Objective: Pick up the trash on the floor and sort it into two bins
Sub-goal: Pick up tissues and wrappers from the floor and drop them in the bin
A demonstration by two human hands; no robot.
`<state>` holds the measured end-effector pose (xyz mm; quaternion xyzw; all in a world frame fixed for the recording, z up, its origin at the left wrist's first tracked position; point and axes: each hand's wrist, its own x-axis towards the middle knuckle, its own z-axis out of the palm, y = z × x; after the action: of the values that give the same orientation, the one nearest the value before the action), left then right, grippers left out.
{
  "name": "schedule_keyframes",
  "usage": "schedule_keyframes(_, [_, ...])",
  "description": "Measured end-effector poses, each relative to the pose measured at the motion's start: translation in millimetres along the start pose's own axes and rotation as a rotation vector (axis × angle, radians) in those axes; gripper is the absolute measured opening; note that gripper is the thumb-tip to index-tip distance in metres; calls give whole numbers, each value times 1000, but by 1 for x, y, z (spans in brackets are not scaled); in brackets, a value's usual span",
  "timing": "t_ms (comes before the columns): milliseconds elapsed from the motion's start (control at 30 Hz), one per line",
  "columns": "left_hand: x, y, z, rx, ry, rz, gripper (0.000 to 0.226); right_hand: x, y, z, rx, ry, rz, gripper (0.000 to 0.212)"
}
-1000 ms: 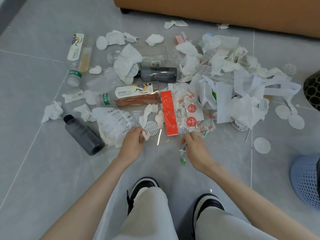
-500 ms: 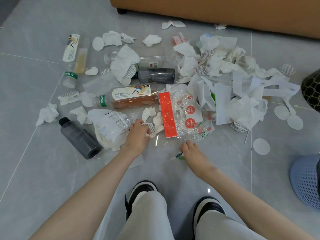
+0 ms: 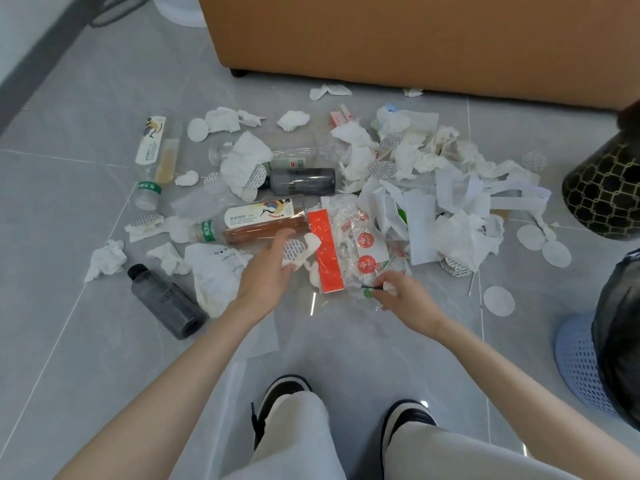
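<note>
Two bins are sitting off to my right, the blue basket (image 3: 578, 365) with its black bag and the dark patterned bin (image 3: 602, 192) beyond it, while the trash pile (image 3: 415, 188) is sprawling over the floor (image 3: 86, 341) just ahead. My left hand (image 3: 266, 271) is curling round a crumpled tissue (image 3: 304, 252) beside the tea bottle (image 3: 256, 223), which is lying crosswise. My right hand (image 3: 405, 299), the nearer one to the bins, is pinching a green-tipped stick (image 3: 370, 287) and a small white wad (image 3: 389, 287).
</note>
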<state>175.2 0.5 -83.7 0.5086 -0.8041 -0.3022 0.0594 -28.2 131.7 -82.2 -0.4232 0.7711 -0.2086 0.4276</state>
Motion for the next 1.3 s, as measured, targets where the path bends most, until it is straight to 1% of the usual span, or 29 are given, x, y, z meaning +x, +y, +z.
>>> schedule_keyframes(67, [2, 22, -20, -45, 46, 32, 55, -8, -15, -24, 86, 34, 0, 9])
schedule_keyframes(133, [5, 48, -42, -85, 66, 80, 49, -18, -27, -48, 144, 78, -7, 6])
schedule_keyframes(233, [10, 94, -68, -126, 37, 187, 44, -35, -38, -84, 173, 175, -19, 6])
schedule_keyframes(367, [16, 166, -88, -124, -36, 343, 47, -61, -33, -130, 217, 321, 10, 6])
schedule_keyframes(467, [20, 222, -88, -76, -108, 428, 51, -85, -21, -161, 276, 440, 38, 6])
schedule_keyframes(533, [22, 260, -77, -49, -169, 480, 47, -104, -7, -182, 279, 539, 83, 7])
schedule_keyframes(600, [21, 297, -64, -17, -237, 525, 40, -122, 9, -201, 273, 625, 142, 9])
schedule_keyframes(700, [11, 352, -39, 8, -321, 588, 46, -153, 42, -228, 282, 740, 262, 9])
schedule_keyframes(767, [-1, 384, -21, -14, -388, 597, 51, -171, 65, -241, 252, 793, 330, 9])
schedule_keyframes(833, [-13, 414, 1, -37, -458, 611, 49, -191, 88, -251, 239, 853, 393, 11])
schedule_keyframes(933, [-28, 445, 32, -100, -518, 610, 47, -210, 112, -255, 278, 850, 434, 26])
schedule_keyframes(1033, [-46, 462, 65, -173, -603, 551, 47, -225, 131, -256, 291, 846, 450, 42])
schedule_keyframes(1100, [-56, 464, 84, -230, -690, 493, 36, -232, 140, -258, 289, 873, 464, 44])
schedule_keyframes(1133, [-60, 462, 93, -238, -746, 470, 36, -235, 142, -259, 291, 890, 462, 41])
schedule_keyframes(1200, [-61, 457, 101, -199, -832, 441, 60, -237, 145, -260, 273, 936, 445, 37])
schedule_keyframes(1233, [-59, 454, 102, -171, -844, 444, 65, -237, 145, -260, 258, 961, 434, 36])
schedule_keyframes(1300, [-53, 446, 99, -154, -823, 473, 61, -236, 141, -260, 238, 993, 406, 35])
